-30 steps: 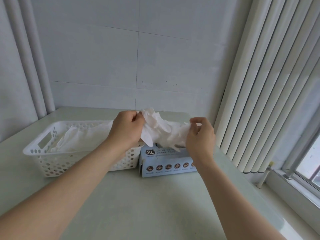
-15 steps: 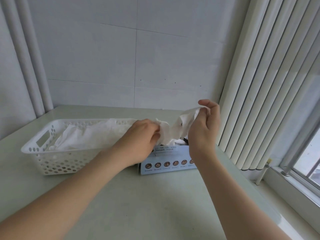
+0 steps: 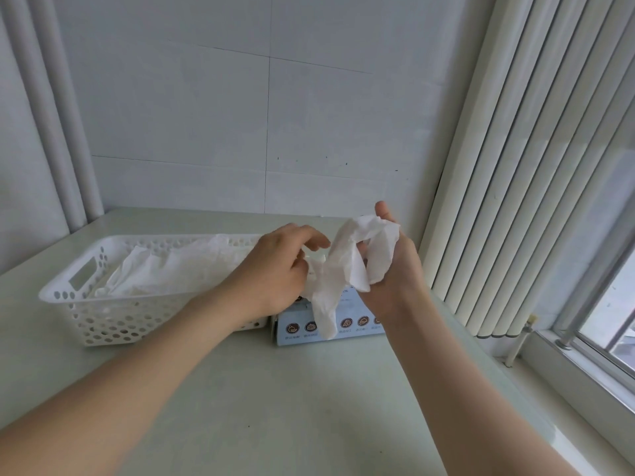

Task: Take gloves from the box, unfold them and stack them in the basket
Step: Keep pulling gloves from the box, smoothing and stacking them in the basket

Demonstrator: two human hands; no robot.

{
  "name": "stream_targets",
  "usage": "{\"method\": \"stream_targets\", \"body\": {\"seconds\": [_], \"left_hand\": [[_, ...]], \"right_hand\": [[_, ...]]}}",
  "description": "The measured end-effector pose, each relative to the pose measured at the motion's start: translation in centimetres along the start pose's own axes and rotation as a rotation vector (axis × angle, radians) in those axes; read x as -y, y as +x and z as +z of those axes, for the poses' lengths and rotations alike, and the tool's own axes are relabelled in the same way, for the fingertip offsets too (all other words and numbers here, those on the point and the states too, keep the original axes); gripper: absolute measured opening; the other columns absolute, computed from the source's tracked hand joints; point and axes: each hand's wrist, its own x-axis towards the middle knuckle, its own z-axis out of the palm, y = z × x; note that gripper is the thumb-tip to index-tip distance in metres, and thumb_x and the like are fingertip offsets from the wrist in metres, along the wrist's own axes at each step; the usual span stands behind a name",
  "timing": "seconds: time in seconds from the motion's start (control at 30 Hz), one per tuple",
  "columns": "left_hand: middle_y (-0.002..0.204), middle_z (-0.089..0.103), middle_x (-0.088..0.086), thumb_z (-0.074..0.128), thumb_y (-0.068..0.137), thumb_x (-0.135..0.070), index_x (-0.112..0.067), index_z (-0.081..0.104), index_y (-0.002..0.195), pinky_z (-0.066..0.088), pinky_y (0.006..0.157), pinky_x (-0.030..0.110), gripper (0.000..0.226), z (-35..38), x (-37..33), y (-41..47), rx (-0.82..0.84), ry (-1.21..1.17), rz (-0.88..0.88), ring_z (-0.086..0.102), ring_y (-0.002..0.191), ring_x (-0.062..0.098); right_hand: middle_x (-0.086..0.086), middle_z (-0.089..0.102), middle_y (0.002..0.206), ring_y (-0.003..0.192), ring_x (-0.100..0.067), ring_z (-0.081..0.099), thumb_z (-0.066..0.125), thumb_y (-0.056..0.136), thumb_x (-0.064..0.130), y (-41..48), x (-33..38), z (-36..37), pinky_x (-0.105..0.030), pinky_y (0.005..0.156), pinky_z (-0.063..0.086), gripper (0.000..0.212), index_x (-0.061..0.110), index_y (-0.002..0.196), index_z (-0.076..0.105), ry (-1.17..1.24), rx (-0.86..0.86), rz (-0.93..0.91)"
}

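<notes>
Just above the box, the right hand holds one crumpled white glove. Its fingers are curled round the bunched upper part, with the thumb standing up at the far side. The left hand is close beside it on the left, fingers bent and narrow. Its thumb and fingertips meet the glove's left edge in what looks like a pinch, though the exact contact is partly hidden by the hand itself. The glove sags between the two hands, and one loose end hangs down in front of the box face, covering part of the row of round icons there.

Counted: two hands, one glove in the air, one light blue box and one white perforated basket. The box sits on the pale table, near the right side, touching or just beside the basket's right end. The basket lies to the left and holds a flattened pile of white gloves; how many are in the pile cannot be told.

Behind stands a pale panelled wall, with two upright pipes at far left. Vertical blinds hang on the right, and a window shows low at the right edge.
</notes>
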Motion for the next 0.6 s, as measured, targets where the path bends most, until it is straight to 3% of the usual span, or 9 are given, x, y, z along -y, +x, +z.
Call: {"method": "stream_targets", "body": {"seconds": [0.07,0.17,0.27,0.37,0.43,0.53,0.6], "left_hand": [[0.119,0.071,-0.015,0.040,0.110,-0.023,-0.029,0.071,0.122,0.050,0.104,0.035,0.033,-0.1,-0.7,0.0,0.054,-0.244,-0.078,0.063,0.114,0.004],[0.112,0.071,0.011,0.034,0.112,-0.052,-0.012,0.070,0.113,0.049,0.106,0.046,0.054,-0.2,-1.6,-0.2,0.133,-0.459,-0.141,0.069,0.104,0.018],[0.114,0.077,0.009,0.042,0.110,-0.048,-0.011,0.074,0.117,0.054,0.105,0.043,0.049,-0.2,-1.8,-0.3,0.122,-0.572,-0.162,0.072,0.112,0.026],[0.103,0.080,0.002,0.059,0.106,-0.036,-0.016,0.078,0.108,0.059,0.088,0.033,0.028,-0.7,-1.5,-0.1,0.070,-0.576,-0.154,0.076,0.098,0.019],[0.090,0.077,-0.002,0.064,0.103,-0.038,-0.018,0.079,0.099,0.053,0.080,0.029,0.025,-1.1,-1.1,0.1,-0.005,-0.577,-0.174,0.071,0.083,0.012],[0.089,0.072,0.002,0.069,0.099,-0.042,-0.021,0.079,0.091,0.049,0.092,0.033,0.025,-1.7,-0.4,0.5,-0.120,-0.643,-0.211,0.066,0.088,0.015],[0.090,0.071,0.000,0.072,0.098,-0.040,-0.020,0.078,0.091,0.050,0.089,0.034,0.022,-1.8,-0.3,0.6,-0.159,-0.717,-0.218,0.065,0.088,0.015]], "right_hand": [[-0.002,0.065,0.074,0.054,-0.018,0.066,0.045,0.111,0.032,0.0,-0.1,0.0,-0.030,0.050,0.055,0.025,0.035,0.126,0.066,-0.015,0.061,0.016],[-0.004,0.066,0.080,0.064,-0.022,0.067,0.049,0.109,0.037,0.4,-0.2,0.1,-0.034,0.056,0.057,0.027,0.031,0.131,0.064,-0.049,0.111,0.028],[-0.005,0.064,0.080,0.071,-0.023,0.064,0.053,0.106,0.037,0.3,0.0,0.3,-0.036,0.066,0.056,0.031,0.024,0.134,0.060,-0.065,0.123,0.044],[-0.008,0.061,0.082,0.075,-0.026,0.057,0.049,0.106,0.021,-0.1,0.4,0.4,-0.039,0.075,0.047,0.023,0.025,0.120,0.067,-0.044,0.090,0.001],[-0.007,0.060,0.082,0.071,-0.025,0.055,0.048,0.104,0.015,-0.2,0.6,0.4,-0.035,0.070,0.045,0.024,0.023,0.115,0.067,-0.100,0.054,-0.040],[-0.003,0.061,0.076,0.062,-0.019,0.055,0.049,0.102,0.006,0.1,0.5,-0.1,-0.028,0.056,0.043,0.025,0.020,0.110,0.068,-0.295,-0.001,-0.154],[0.002,0.060,0.073,0.060,-0.016,0.051,0.050,0.099,-0.001,0.3,0.2,-0.4,-0.029,0.057,0.041,0.030,0.017,0.112,0.070,-0.458,-0.048,-0.229]]}}
